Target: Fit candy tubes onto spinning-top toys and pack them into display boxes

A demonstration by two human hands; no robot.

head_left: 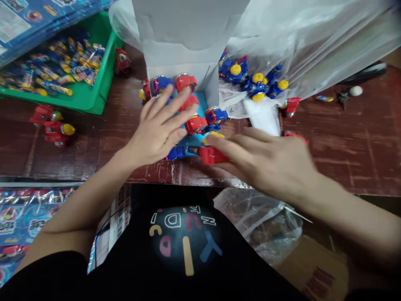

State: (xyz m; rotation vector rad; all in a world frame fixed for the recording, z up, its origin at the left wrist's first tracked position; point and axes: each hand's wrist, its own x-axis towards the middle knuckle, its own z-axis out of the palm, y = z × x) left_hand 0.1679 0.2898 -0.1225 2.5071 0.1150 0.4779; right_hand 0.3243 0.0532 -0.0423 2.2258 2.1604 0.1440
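An upright cardboard box (pixel 184 46) with a white inside and a light blue panel stands open in front of me. Red plastic toys (pixel 196 123) and blue plastic toys (pixel 161 83), each with a round silvery face, sit in it. My left hand (pixel 159 125) lies over them with its fingers spread, touching several. At the near edge of the blue panel, my right hand (pixel 266 159) grips a red plastic toy (pixel 211 155) between thumb and fingers. This hand is a little blurred. A yellow piece (pixel 213 136) shows just above its fingertips.
A green bin (pixel 102 90) of small colourful tubes stands at the left. Red toys with yellow tips (pixel 58 129) lie before it. Blue toys with yellow caps (pixel 258 81) rest on a clear plastic bag (pixel 297 37) at the right. A brown carton (pixel 313 263) stands below the table.
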